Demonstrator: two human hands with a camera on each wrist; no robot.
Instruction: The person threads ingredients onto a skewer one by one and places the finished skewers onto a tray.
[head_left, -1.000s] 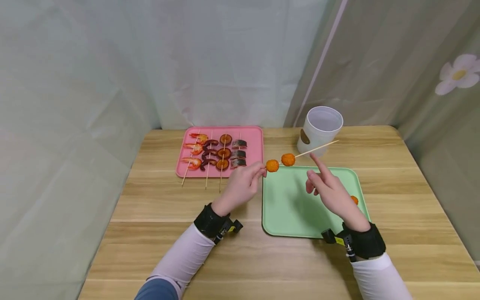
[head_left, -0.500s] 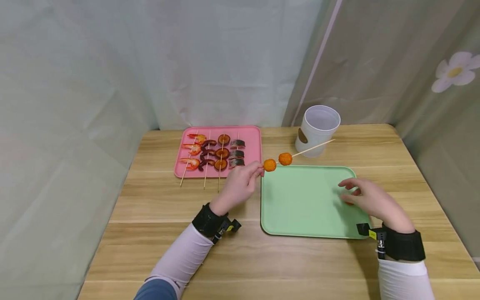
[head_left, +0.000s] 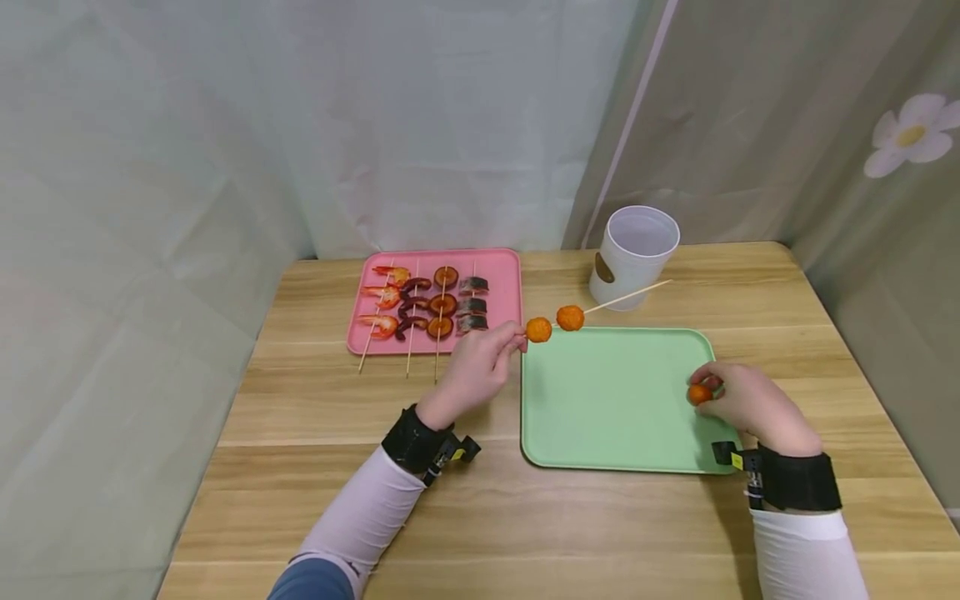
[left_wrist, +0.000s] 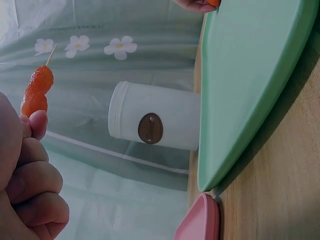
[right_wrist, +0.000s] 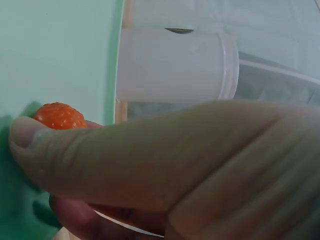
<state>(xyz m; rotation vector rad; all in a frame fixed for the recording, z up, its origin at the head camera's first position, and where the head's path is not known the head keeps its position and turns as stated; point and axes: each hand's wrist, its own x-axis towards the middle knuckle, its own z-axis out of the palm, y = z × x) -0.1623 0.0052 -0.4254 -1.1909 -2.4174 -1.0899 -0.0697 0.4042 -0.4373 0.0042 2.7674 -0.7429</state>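
Observation:
My left hand (head_left: 480,367) pinches the near end of a wooden skewer (head_left: 628,296) between thumb and fingers. Two orange balls (head_left: 570,317) are threaded on it, one right at the fingertips, and the bare tip points up to the right. In the left wrist view, the other fingers of that hand curl into the palm below the skewer. A loose orange ball (head_left: 699,394) is at the right side of the green tray (head_left: 600,400). My right hand (head_left: 753,404) has its thumb and fingers around this ball, which the right wrist view shows partly behind the thumb.
A pink tray (head_left: 504,267) at the back left bears skewers of shrimp (head_left: 381,326), dark curled tentacle pieces (head_left: 415,305), mushroom slices (head_left: 442,305) and fish pieces (head_left: 472,306). Behind the green tray stands a white cup (head_left: 637,258). Curtains (head_left: 450,125) close off the table's back and sides.
My right hand has moved from near the skewer's tip down and right to the loose orange ball and closed its fingers around it. The left hand stays nearly still with the skewer.

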